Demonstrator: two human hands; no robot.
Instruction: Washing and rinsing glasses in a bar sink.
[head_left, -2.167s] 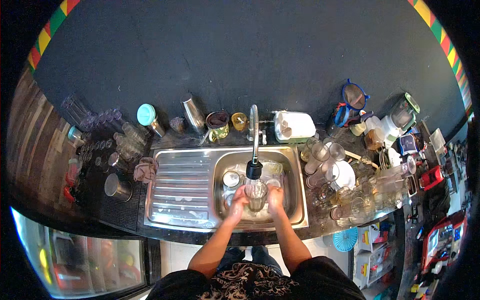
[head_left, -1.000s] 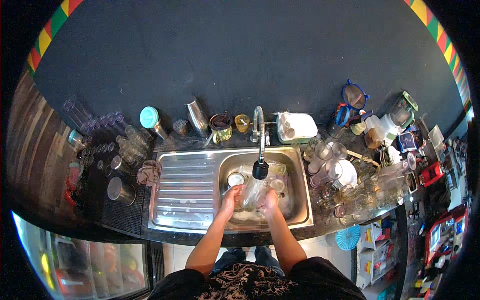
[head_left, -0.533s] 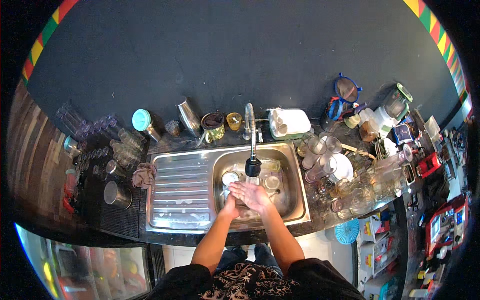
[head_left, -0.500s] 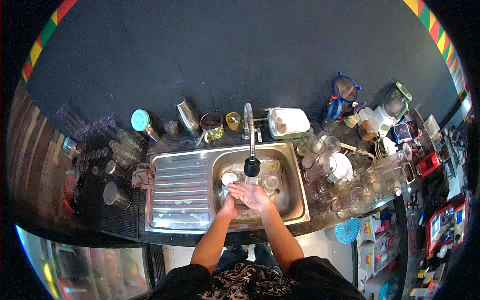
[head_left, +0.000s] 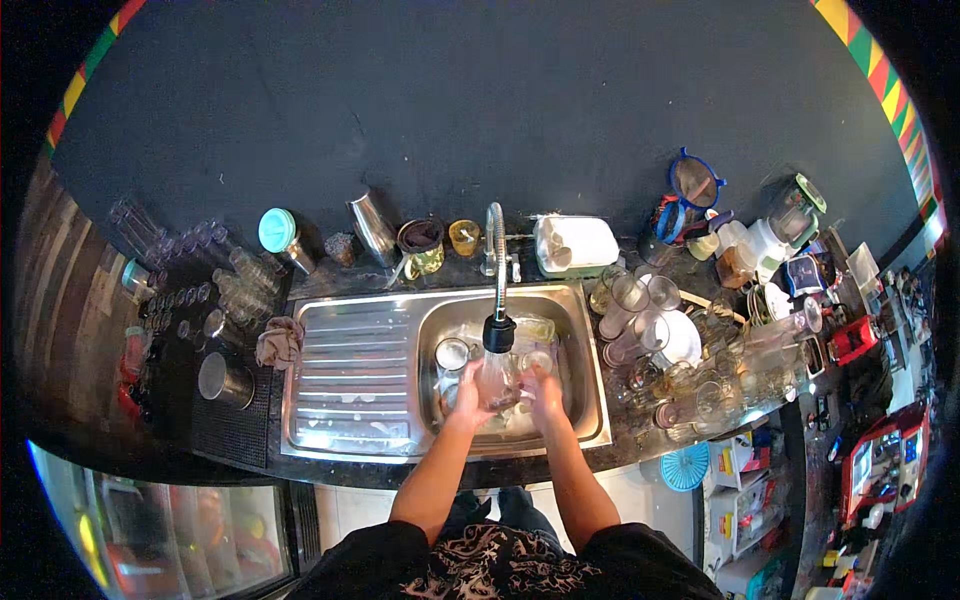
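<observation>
Beneath the running spray faucet (head_left: 500, 333), a clear drinking glass (head_left: 497, 382) is between my hands inside the steel sink (head_left: 597, 415). My left hand (head_left: 467, 400) is closed around its left side. On the other side, the curled fingers of my right hand (head_left: 543, 393) meet the glass; the fingertips are partly blurred. A round cup or glass (head_left: 452, 353) stands in the basin left of the water stream. Another glass (head_left: 538, 362) is just beyond my right hand. Further items on the basin floor are hidden by my hands and the water.
The ribbed drainboard (head_left: 350, 375) joins the basin on its left, with a crumpled cloth (head_left: 280, 343) beside it. Crowded glasses (head_left: 700, 400) and a white plate (head_left: 682, 338) cover the right counter. A white tub (head_left: 577, 245) and steel tumbler (head_left: 372, 230) stand along the back.
My hands have moved apart from an overlapped pose with the right palm turned up. The glass now shows between them under the water. The view has shifted slightly.
</observation>
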